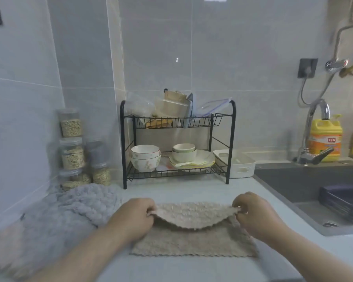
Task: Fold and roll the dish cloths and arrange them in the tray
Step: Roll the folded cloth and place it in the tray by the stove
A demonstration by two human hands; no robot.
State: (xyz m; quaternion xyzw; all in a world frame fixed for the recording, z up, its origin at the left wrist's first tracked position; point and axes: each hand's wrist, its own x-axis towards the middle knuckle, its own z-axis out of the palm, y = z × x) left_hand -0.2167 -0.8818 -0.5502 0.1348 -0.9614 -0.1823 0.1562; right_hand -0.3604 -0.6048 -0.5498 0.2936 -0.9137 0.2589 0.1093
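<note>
While pinching far corners of the beige dish cloth with left hand and right hand, holding its left-to-right edge raised, aiming toward the near hem.

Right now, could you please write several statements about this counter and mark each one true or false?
1. The left grip and the right grip each pinch a far corner of the beige cloth. True.
2. The beige cloth lies fully flat. False: its far edge is lifted and hangs over the near half.
3. A grey cloth lies left of the beige cloth. True.
4. The white tray holds rolled cloths. False: no cloth shows in it.
5. The yellow bottle stands on the rack. False: it stands by the tap, at the sink.
</note>
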